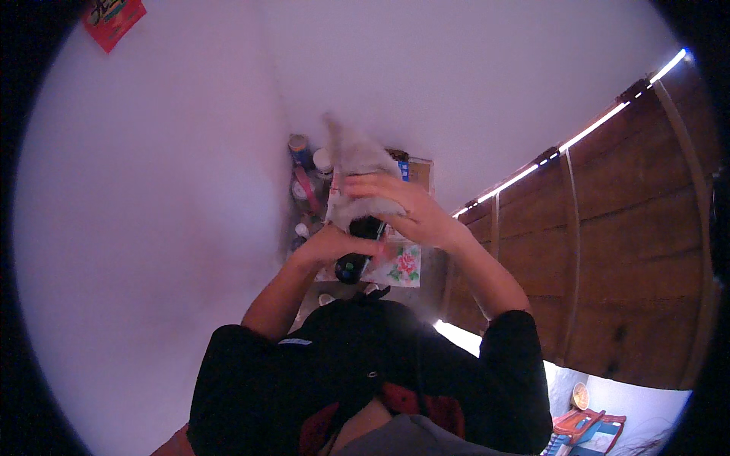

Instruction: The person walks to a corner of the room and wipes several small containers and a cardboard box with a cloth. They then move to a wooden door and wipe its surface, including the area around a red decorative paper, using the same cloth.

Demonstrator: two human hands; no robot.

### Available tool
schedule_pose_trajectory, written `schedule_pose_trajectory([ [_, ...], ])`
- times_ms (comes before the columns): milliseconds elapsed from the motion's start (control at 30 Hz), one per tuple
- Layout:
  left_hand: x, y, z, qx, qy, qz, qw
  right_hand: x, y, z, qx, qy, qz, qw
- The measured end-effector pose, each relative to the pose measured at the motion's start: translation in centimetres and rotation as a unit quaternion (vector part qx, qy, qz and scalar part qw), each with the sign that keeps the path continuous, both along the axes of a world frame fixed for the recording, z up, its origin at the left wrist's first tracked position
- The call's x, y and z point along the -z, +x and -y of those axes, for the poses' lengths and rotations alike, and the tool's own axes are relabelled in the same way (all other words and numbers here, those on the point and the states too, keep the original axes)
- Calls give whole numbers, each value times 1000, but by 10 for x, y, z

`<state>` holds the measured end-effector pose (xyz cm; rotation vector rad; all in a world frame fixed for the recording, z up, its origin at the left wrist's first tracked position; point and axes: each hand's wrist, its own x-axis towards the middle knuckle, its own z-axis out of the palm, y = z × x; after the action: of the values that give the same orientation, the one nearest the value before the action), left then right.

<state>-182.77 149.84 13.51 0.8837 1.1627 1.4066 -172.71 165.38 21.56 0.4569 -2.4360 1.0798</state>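
My left hand (342, 246) is wrapped around a dark bottle (351, 267), which is tilted with its rounded end towards me. A pale cloth (365, 154) lies over the far part of the bottle. On top of that cloth rests my right hand (393, 199), its fingers bent around it; the fingers are somewhat blurred. Beneath the hands is a surface with a flower-printed cover (406, 263). The far end of the bottle is hidden by the cloth and the hand.
Several jars and containers, among them a blue can (299, 149) and a white-lidded jar (323, 161), stand left of the cloth against the wall. A cardboard box (421, 174) is at the right. Farther right hangs a brown wooden door (621, 239); a wooden chair (582, 424) shows beyond it.
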Motion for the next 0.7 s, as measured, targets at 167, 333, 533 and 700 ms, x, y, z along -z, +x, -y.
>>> schedule_pose_trajectory([
  [167, 7, 22, -10, -202, -31, -166, 965, 42, -6, 28, 222, 12, -32, 974],
  [333, 35, 18, -4, -205, -6, -231, 951, 52, 5, 42, 217, -32, -32, 975],
  [533, 23, -6, -1, -242, 86, -94, 962, 82, 36, 46, 183, -543, 116, 811],
  [700, 9, -3, 0, -217, -37, 122, 968, 28, 43, 30, 26, -748, 54, 661],
])
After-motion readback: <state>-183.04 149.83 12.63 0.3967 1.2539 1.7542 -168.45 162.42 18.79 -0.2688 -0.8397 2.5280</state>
